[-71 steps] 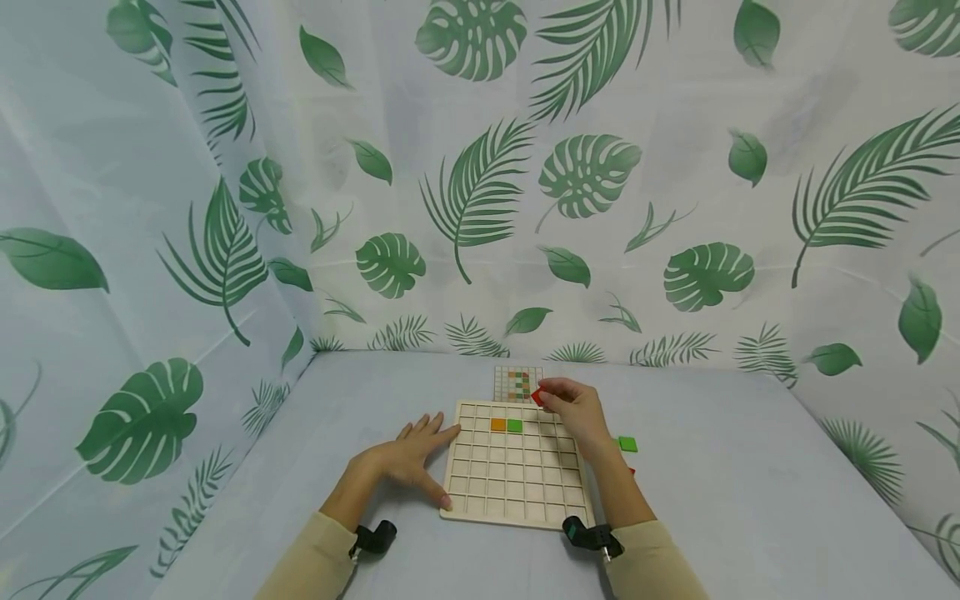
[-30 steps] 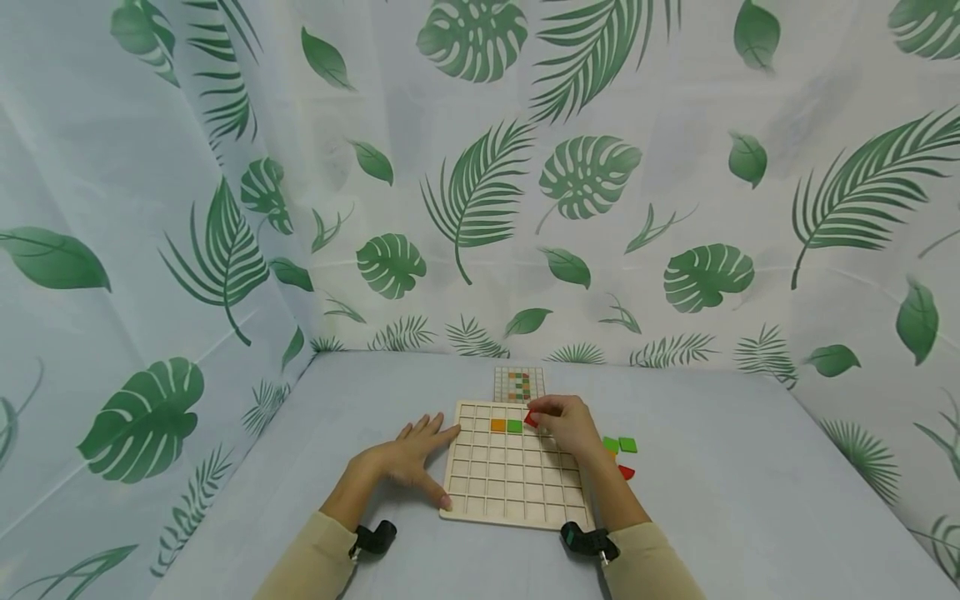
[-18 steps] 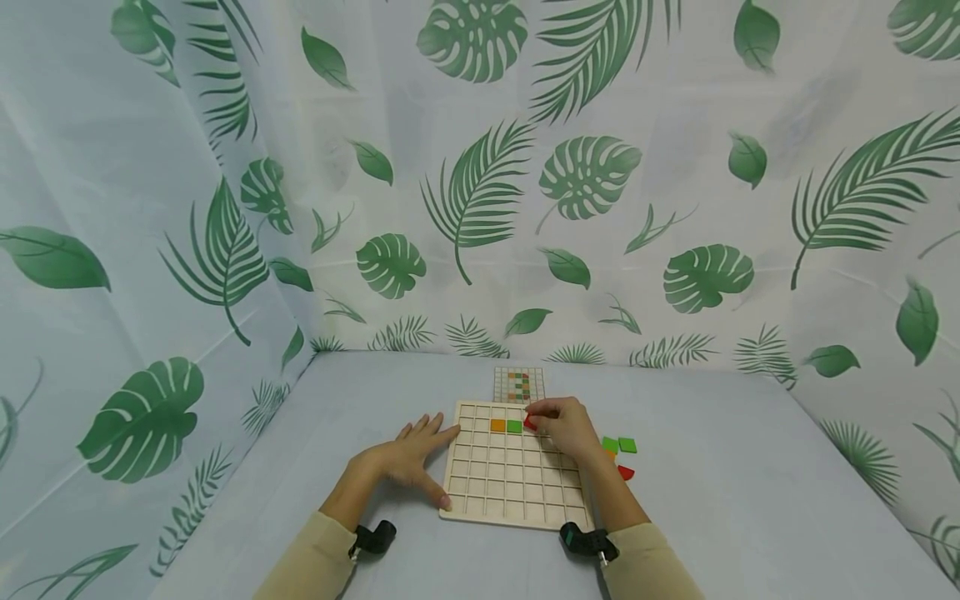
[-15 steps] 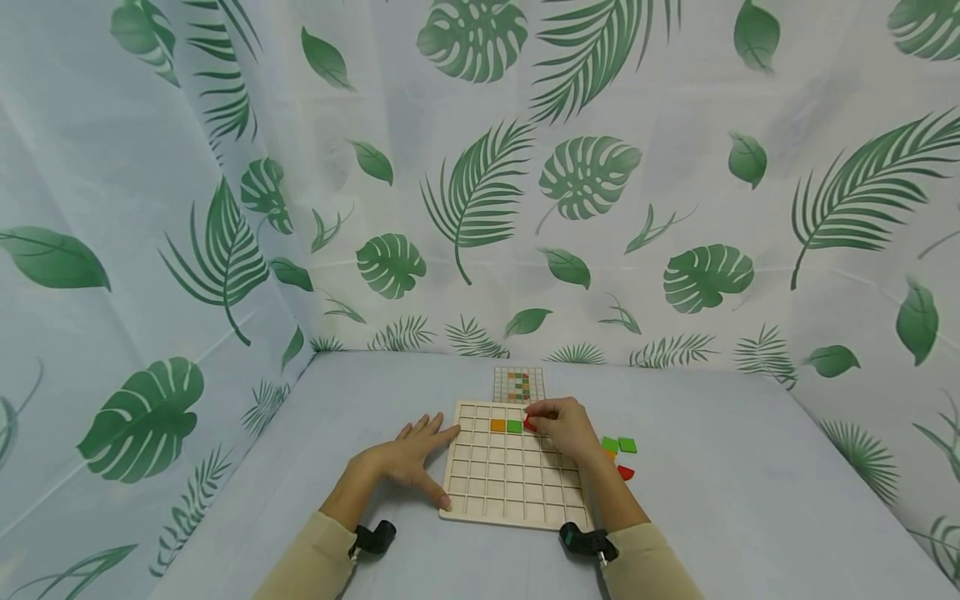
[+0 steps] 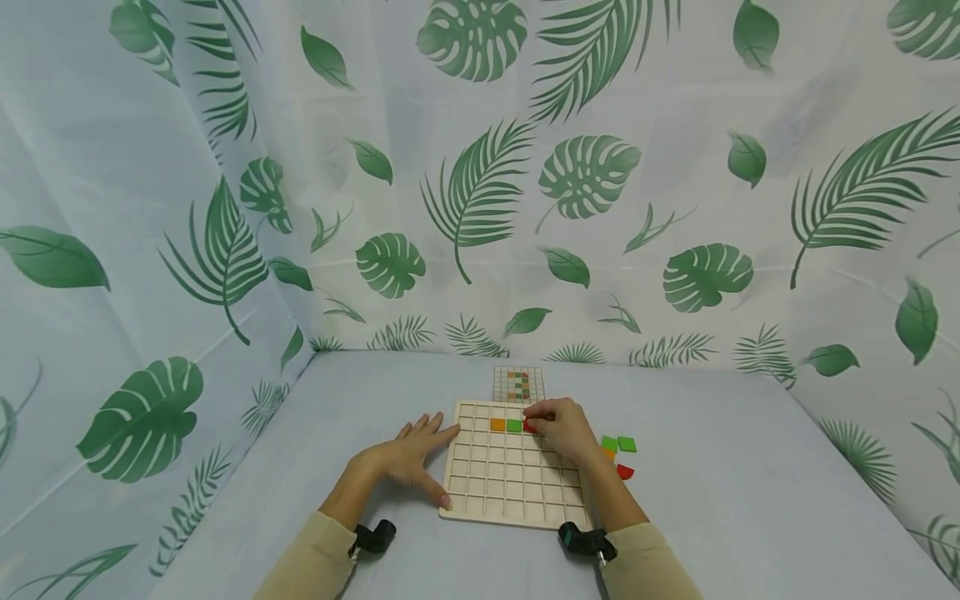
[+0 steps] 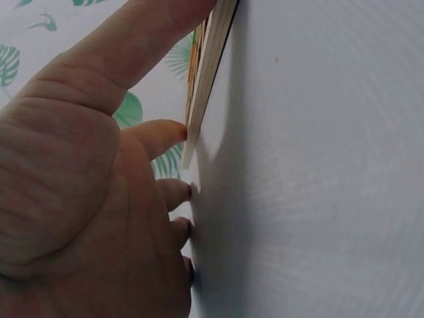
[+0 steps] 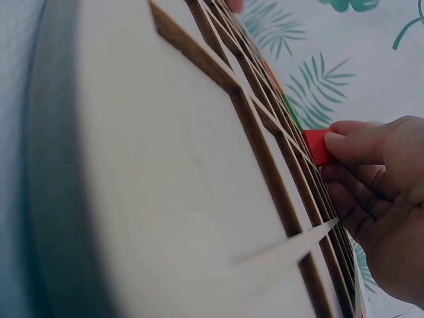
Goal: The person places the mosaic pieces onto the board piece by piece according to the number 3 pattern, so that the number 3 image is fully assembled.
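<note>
With the left hand (image 5: 407,456) splayed against the pale wooden grid board (image 5: 516,480), the right hand (image 5: 564,425) pinched a flat red tile (image 7: 316,146), seemingly mid-placement, needing levelling.

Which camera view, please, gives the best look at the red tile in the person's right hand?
The right wrist view: the red tile appears larger there, pinched in the right hand. The head view shows it small, partly hidden, beside the green tile; the left wrist view doesn't show it.
</note>
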`<state>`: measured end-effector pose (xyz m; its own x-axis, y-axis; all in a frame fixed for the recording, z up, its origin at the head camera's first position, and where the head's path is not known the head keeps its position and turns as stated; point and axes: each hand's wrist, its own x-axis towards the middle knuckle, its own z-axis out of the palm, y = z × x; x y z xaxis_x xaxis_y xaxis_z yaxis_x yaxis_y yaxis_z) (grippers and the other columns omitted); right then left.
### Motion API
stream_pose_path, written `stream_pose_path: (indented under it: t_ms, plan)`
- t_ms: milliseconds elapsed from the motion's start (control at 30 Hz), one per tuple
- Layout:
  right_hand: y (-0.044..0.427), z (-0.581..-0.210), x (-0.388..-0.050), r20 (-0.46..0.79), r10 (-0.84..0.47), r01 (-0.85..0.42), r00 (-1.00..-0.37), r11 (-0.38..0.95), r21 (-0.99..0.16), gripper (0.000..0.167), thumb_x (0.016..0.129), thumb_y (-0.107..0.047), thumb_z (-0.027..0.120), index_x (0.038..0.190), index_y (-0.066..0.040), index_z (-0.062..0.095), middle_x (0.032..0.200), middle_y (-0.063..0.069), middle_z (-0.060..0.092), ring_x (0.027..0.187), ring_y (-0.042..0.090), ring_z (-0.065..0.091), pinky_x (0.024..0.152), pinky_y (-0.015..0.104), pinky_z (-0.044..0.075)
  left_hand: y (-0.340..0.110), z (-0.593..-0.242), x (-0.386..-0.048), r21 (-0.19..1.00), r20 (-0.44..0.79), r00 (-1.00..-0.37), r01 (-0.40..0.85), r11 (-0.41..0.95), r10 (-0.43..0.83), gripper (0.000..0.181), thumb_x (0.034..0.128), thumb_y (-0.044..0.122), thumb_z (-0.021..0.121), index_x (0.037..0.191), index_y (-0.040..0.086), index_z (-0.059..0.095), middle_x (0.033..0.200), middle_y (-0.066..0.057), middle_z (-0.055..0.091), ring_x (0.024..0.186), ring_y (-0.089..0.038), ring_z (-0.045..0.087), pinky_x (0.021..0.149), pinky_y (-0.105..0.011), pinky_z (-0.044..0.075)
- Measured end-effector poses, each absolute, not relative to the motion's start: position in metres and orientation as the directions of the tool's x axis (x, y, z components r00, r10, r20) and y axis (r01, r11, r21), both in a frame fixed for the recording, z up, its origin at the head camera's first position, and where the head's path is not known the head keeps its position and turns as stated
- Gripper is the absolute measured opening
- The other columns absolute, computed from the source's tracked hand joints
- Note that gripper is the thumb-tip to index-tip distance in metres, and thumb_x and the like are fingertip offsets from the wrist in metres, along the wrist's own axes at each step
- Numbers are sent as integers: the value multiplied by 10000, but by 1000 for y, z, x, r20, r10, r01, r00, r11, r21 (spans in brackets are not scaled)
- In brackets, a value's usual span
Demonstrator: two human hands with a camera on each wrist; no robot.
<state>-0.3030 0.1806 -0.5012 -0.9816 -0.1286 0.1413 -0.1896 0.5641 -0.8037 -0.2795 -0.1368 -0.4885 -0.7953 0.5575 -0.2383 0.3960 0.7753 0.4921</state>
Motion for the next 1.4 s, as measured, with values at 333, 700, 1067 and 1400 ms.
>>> stream_pose_path:
  t_ms: [333,700,1067,1400]
  plan:
    - [180,-503,-304,168,-149,-224,-975,593,-774,135,930,-26,747,1041,-55,819,1074,67,773,939,185,689,777,304,571,-136,-489,-280,494,-242,-799,387,778,551,1262,666,636,912,1670,251,253,1758,-159,50,1632,-379,-17,1309,-600,32]
    - [177,-500,-299,150,-165,-220,-975,612,-760,184,896,-22,791,1079,-26,806,1062,87,734,920,190,664,764,284,565,-136,-488,-279,493,-241,-799,388,779,551,1263,662,636,915,1669,252,257,1758,-160,51,1631,-381,-14,1309,-599,36]
    - [175,-497,-298,134,-217,-249,-967,683,-686,229,917,-51,776,1136,15,788,1033,77,716,916,187,651,747,315,561,-138,-490,-280,496,-241,-794,393,774,557,1273,653,655,910,1670,261,253,1760,-149,47,1632,-377,-20,1309,-598,27]
    - [177,-500,-299,155,-255,-294,-954,714,-635,193,943,-69,751,1119,-5,801,1015,57,699,910,176,647,750,328,568,-139,-492,-283,498,-223,-782,423,757,583,1273,667,658,901,1673,244,241,1756,-169,47,1626,-405,-16,1302,-619,31]
